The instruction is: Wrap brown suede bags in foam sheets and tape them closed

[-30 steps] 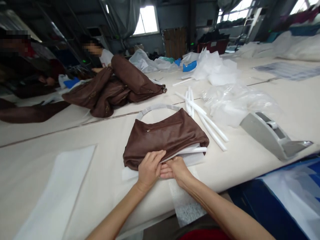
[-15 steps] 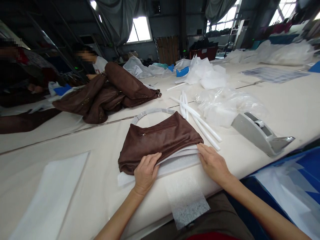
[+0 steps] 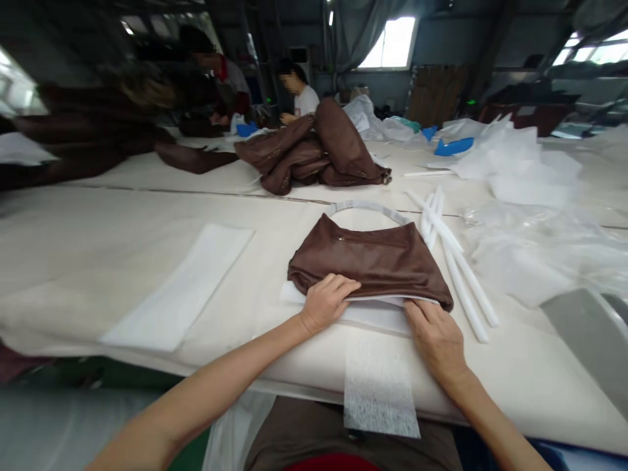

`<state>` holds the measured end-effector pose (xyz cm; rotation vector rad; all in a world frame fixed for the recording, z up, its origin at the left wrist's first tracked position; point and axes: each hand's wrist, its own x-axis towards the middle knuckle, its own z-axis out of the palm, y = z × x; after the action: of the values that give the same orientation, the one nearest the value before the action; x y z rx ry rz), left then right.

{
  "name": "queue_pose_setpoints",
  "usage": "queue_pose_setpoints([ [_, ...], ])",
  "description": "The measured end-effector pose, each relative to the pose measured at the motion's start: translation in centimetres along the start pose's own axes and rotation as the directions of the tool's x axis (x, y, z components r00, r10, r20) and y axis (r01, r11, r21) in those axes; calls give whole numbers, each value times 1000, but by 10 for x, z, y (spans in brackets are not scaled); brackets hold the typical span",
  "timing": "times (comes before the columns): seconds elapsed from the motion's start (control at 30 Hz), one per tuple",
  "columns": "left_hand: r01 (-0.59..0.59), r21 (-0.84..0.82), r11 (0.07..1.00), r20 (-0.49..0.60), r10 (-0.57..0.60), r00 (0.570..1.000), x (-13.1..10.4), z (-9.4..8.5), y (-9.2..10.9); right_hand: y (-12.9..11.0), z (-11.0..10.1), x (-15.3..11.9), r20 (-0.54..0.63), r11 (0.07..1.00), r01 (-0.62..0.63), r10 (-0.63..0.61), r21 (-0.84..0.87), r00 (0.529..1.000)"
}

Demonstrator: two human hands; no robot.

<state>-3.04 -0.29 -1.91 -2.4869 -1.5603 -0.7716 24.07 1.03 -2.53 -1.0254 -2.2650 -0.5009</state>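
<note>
A brown leather handbag (image 3: 373, 261) with a zip lies on the table in front of me. Its handle (image 3: 370, 205) is wrapped in pale material and arches away from me. Beneath the bag's near edge, a white sheet (image 3: 377, 316) is folded up. My left hand (image 3: 328, 302) grips the sheet against the bag's lower edge, its fingertips over the leather. Closed on the same sheet, my right hand (image 3: 436, 335) is close to the bag's lower right corner, fingertips partly hidden at the fold. A narrow translucent strip (image 3: 381, 386) hangs over the table edge between my forearms.
Left of the bag lies a white foam sheet (image 3: 181, 288). White foam tubes (image 3: 464, 275) and clear plastic bags (image 3: 544, 242) are on the right, with a grey tape dispenser (image 3: 589, 347) nearer. Brown bags (image 3: 314, 150) are piled behind; two people work beyond.
My view has swung left, so things appear farther right. My right hand has shifted inward along the sheet from the bag's corner. Both hands stay at the bag's near edge.
</note>
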Motion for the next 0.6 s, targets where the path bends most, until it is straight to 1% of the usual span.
queue_pose_setpoints([
  [0.07, -11, 18, 1000, 15, 10, 1000, 0, 0, 1, 5, 7, 4, -47, 997, 34, -37, -71, 998],
  [0.13, -22, 41, 999, 32, 20, 999, -1, 0, 2, 7, 12, 6, -96, 994, 43, -54, -105, 994],
  [0.23, -28, 87, 996, 46, 25, 999, 0, 2, 5, 7, 19, 4, -149, 994, 87, -97, -73, 984],
  [0.33, -32, 131, 991, 41, 27, 999, 1, 6, 6, 9, 21, 1, -145, 992, 125, -128, -28, 981],
  [0.4, -33, 151, 988, 33, 29, 999, 1, 8, 5, 12, 17, -2, -120, 992, 123, -121, 7, 985],
  [0.5, -48, 170, 984, -11, 50, 999, 1, 11, 4, 18, 3, -2, -116, 994, 105, -101, 30, 988],
  [0.57, -58, 181, 982, -66, 71, 995, 0, 12, 4, 18, -8, 7, -135, 996, 92, -90, 10, 987],
  [0.6, -62, 186, 981, -91, 80, 993, 1, 13, 5, 18, -12, 14, -119, 995, 101, -100, 4, 988],
])
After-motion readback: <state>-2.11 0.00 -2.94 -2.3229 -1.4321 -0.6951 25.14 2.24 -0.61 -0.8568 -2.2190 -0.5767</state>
